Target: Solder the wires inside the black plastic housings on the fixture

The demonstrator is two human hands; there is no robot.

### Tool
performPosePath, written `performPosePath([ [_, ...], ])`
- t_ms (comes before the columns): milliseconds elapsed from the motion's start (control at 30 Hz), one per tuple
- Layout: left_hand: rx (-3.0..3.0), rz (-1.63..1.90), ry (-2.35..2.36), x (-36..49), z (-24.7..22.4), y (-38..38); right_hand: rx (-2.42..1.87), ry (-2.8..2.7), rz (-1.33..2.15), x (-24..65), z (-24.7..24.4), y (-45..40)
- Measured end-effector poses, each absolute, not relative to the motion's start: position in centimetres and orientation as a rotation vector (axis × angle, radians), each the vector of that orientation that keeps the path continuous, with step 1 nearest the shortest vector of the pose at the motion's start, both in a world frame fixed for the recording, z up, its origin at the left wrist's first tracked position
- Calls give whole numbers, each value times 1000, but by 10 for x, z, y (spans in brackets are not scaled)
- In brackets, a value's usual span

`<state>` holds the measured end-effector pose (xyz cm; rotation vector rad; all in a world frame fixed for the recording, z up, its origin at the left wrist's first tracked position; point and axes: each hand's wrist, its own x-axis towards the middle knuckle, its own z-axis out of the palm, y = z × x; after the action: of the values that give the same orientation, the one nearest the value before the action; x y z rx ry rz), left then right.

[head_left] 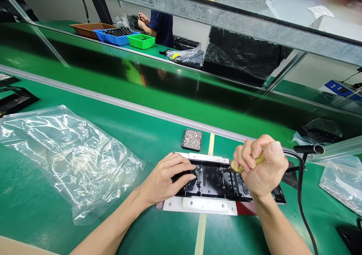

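A black panel with metal plates lies in a fixture with white blocks. My left hand rests over the panel's left end, thumb and fingers on a dark part that is mostly hidden beneath them. Wrapped in a fist, my right hand holds a yellow-handled screwdriver, its dark shaft angled down to the left over the panel's middle. Behind the fixture sits a small black tray of tiny metal pieces.
A clear plastic bag covers the bench's left part. A metal tube stand and black cable are at right. Across the divider, a person works near blue and green bins. A shelf edge hangs above.
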<state>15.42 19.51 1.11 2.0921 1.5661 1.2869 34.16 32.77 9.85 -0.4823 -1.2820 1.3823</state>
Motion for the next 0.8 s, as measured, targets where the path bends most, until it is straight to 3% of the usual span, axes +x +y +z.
performPosePath([
  [800, 2094, 1286, 1568, 155, 11, 195, -489, -1273, 1402, 343, 100, 328],
])
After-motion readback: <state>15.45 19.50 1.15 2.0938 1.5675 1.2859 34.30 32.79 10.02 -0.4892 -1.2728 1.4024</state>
